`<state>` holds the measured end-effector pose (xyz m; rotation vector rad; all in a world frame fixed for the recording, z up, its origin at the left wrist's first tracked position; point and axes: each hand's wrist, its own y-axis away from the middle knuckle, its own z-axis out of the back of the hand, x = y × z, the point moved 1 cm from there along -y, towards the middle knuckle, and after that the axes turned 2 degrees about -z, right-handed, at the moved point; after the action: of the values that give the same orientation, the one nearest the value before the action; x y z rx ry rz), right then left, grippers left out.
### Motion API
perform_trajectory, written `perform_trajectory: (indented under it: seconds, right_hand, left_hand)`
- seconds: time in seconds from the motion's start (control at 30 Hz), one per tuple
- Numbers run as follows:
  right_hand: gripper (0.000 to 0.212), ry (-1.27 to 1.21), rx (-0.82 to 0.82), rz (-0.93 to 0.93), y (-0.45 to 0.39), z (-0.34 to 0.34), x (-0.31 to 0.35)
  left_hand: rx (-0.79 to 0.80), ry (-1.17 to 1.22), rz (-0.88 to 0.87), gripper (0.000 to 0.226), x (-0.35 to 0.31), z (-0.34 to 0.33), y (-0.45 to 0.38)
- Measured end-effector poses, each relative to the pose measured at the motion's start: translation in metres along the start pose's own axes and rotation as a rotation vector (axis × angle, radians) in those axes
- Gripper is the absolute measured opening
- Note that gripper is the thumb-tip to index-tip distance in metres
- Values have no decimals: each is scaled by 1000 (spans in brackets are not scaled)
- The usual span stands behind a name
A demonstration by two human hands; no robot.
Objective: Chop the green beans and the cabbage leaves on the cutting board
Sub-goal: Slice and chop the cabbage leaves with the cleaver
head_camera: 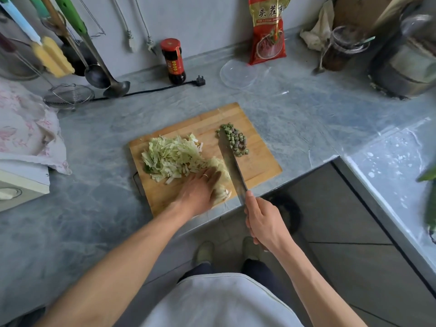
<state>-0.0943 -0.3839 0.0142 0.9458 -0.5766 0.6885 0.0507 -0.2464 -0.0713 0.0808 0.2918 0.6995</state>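
- Cutting board (257, 166): wooden, lying at an angle on the grey table (94, 208), its near corner close to the table's edge.
- Green beans (236, 140): already cut into short rounds, heaped at the board's 1 o'clock, touching the far end of the blade.
- Shredded cabbage (172, 156): a loose pile of strips at the board's 9 o'clock.
- Uncut cabbage (221, 168): a pale bunch at the board's 6 o'clock, lying just left of the blade.
- Left hand (200, 192): palm down on the uncut cabbage, fingers fairly straight and pressing it flat; whether the fingertips are tucked under cannot be told.
- Right hand (262, 223): fingers wrapped round the handle of the cleaver (231, 161), blade running from 6 towards 12 o'clock, between cabbage and beans.
- Step in hand (judged): slicing the last bunch into strips.
- Technique advised: curl the left fingertips back, let the blade's flat ride the knuckles, keep the bunch compact, and cut evenly without scattering the beans.
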Motion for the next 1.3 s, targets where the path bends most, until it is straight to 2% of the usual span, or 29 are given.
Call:
perform_trajectory:
  seconds: [0.23,0.43,0.7,0.83,1.07,1.3]
  right_hand:
    - [68,51,-16,0,2,-18,7]
    - [66,105,-68,40,-2,-23,7]
    - [57,161,-35,36,-11,-21,10]
    - [63,197,-42,16,-17,-26,8]
    - [58,202,-54,44,-34,-33,13]
    - [70,86,58,-63,-45,-11,15]
  left_hand:
    - [17,45,-72,56,10,-3,-5]
    - [-19,126,-22,56,11,-8,-7]
    - [-85,169,-3,62,12,-18,-10]
    - [-146,189,-58,58,5,-14,-8]
    - [-187,264,0,53,-1,-16,-5]
    - [-238,361,-6,55,8,-25,1]
